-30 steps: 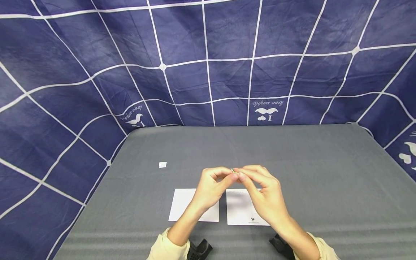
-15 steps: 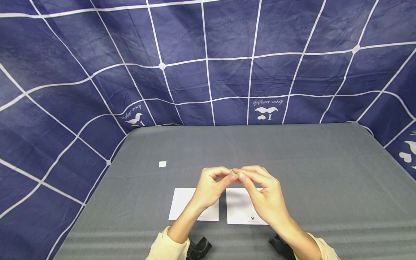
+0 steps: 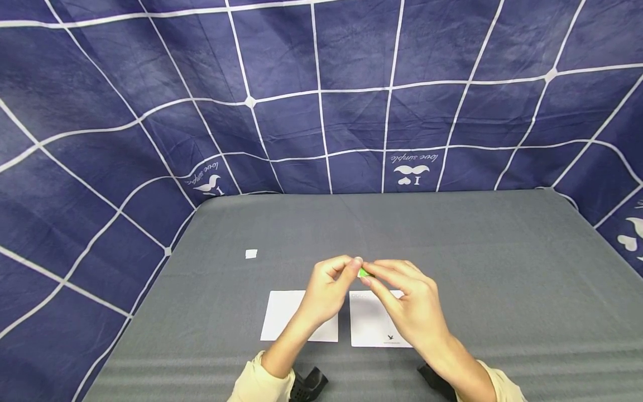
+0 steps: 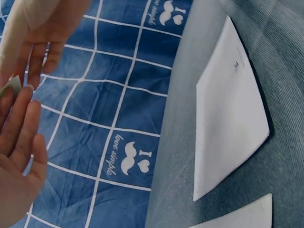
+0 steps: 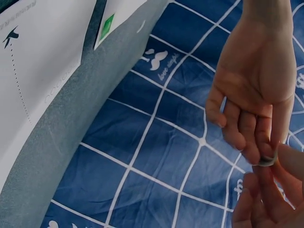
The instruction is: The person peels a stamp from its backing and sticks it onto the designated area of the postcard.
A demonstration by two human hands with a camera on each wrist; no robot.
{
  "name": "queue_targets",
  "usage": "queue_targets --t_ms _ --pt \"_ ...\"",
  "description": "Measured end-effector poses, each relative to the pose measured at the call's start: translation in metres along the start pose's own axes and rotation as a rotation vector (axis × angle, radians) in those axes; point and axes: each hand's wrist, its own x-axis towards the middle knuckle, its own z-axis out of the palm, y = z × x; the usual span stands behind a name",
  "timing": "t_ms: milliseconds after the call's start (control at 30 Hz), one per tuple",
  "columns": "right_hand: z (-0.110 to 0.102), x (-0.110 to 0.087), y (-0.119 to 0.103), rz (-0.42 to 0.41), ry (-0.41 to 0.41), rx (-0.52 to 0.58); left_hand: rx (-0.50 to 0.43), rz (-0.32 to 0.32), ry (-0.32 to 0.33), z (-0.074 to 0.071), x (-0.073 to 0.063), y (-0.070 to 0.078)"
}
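Observation:
A small green and white sticker [image 3: 363,273] is held up above the table between the fingertips of both hands. My right hand [image 3: 414,298] pinches it, forefinger above and thumb below. Thumb and forefinger of my left hand [image 3: 326,290] meet at its upper left corner. In the left wrist view a pale side of the sticker [image 4: 13,85] shows at the left hand's fingertips. Seen from the right wrist, the sticker [image 5: 267,161] looks bent, with the left hand [image 5: 259,71] above it and the right hand [image 5: 266,204] below.
Two white cards lie below the hands: a left card [image 3: 281,315], and a right card [image 3: 372,324] with a small bird print. A green patch [image 5: 107,26] shows on the left card. Further back lies a small white square [image 3: 251,254]. Blue gridded cloth [image 3: 351,123] hangs behind the grey table [image 3: 482,251].
My left thumb has moved up and the right thumb down, and the fingertips have parted slightly. More of the sticker's green face now shows between them.

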Motion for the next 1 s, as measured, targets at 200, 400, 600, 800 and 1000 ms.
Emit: queue_targets --t_ms 200,400,600,800,1000 --pt "-0.001 0.0 -0.005 0.047 0.005 -0.016 0.051 0.118 0.016 0.002 -0.001 -0.004" --pt "-0.001 0.0 -0.008 0.129 0.003 0.026 0.043 0.137 0.039 0.004 -0.002 -0.006" --pt "-0.003 -0.001 -0.011 0.224 -0.019 0.097 0.052 0.14 0.072 0.005 -0.002 -0.004" --pt "-0.003 -0.002 -0.011 0.237 -0.038 0.094 0.048 0.124 0.08 0.005 -0.002 -0.004" --pt "-0.002 -0.001 -0.009 0.205 -0.034 0.092 0.055 0.119 0.081 0.005 -0.001 -0.004"
